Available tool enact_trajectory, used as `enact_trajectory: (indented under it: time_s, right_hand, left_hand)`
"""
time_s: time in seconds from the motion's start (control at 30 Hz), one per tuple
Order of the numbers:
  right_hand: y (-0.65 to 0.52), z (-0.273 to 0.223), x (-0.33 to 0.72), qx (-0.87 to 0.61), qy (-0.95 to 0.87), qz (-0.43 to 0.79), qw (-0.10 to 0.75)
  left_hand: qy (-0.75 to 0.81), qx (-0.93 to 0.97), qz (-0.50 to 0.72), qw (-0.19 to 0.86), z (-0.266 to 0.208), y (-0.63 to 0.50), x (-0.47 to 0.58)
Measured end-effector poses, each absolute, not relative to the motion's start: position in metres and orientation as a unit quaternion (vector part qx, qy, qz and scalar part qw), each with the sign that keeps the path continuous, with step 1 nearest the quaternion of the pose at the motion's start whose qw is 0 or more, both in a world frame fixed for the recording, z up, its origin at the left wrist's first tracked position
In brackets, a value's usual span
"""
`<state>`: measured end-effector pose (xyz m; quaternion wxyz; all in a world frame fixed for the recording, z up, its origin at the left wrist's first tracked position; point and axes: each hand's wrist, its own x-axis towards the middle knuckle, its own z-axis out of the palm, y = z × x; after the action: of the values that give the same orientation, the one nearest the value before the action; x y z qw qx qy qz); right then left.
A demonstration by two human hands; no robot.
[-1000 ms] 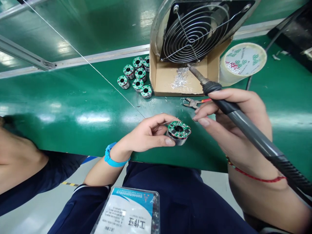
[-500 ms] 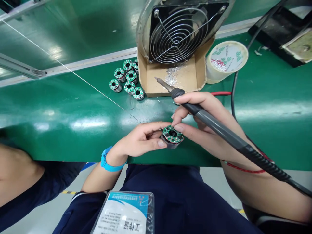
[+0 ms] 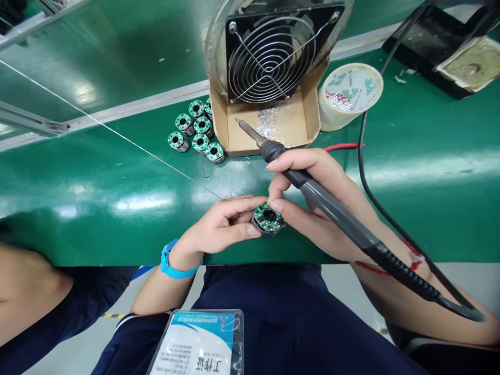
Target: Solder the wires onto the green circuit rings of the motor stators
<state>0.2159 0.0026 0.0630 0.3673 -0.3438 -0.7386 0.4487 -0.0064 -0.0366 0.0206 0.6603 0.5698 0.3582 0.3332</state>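
Note:
My left hand [image 3: 223, 225] grips a small cylindrical motor part [image 3: 269, 219] from its left side, thumb in front and index finger behind. A green ring-shaped circuit board with a dark centre hole tops the part. In my right hand [image 3: 312, 208] a soldering iron [image 3: 336, 203] lies between the fingers, its bare metal tip pointing up and left, away from the board. My right thumb and a fingertip pinch together at the board's upper rim; whatever is between them is too small to make out. A thin solder wire [image 3: 156, 155] runs down from the upper left toward my left hand.
Several similar motor parts [image 3: 200, 141] stand on the green bench, left of a cardboard box [image 3: 269, 148] with wire clippings inside. Over it stands a fan [image 3: 269, 67] with a wire guard. A tape roll [image 3: 347, 99] and a black stand [image 3: 433, 57] are at the right. Someone's arm [image 3: 31, 291] rests at left.
The view has shifted slightly, so the bench items appear further left. Both hands keep their hold, and the iron's cable now bends in a loop by my right forearm.

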Motion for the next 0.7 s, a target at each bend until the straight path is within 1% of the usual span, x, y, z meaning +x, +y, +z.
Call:
enact_trajectory:
  time_s: [0.2,0.3,0.4,0.47,0.5,0.63,0.7]
  right_hand:
    - [0.004,0.056,0.219,-0.320,-0.764,0.428,0.360]
    - [0.006,0.055,0.220,-0.316,-0.761,0.441,0.357]
    - [0.004,0.053,0.219,-0.332,-0.750,0.427,0.382]
    - [0.000,0.049,0.217,-0.366,-0.754,0.380,0.391]
    - [-0.002,0.045,0.216,-0.387,-0.764,0.345,0.382]
    - [-0.008,0.026,0.209,-0.446,-0.810,0.216,0.314]
    - [-0.006,0.016,0.207,-0.454,-0.827,0.187,0.275]
  left_hand:
    - [0.361,0.572,0.327,0.660,0.019,-0.036,-0.005]
    - [0.363,0.572,0.315,0.665,0.018,-0.035,-0.003]
    - [0.387,0.581,0.311,0.645,0.021,-0.032,0.000]
    - [0.424,0.590,0.317,0.610,0.024,-0.030,0.004]
    - [0.444,0.600,0.321,0.584,0.025,-0.029,0.007]
    - [0.505,0.669,0.287,0.464,0.021,-0.021,0.014]
    - [0.520,0.665,0.274,0.461,0.015,-0.017,0.012]
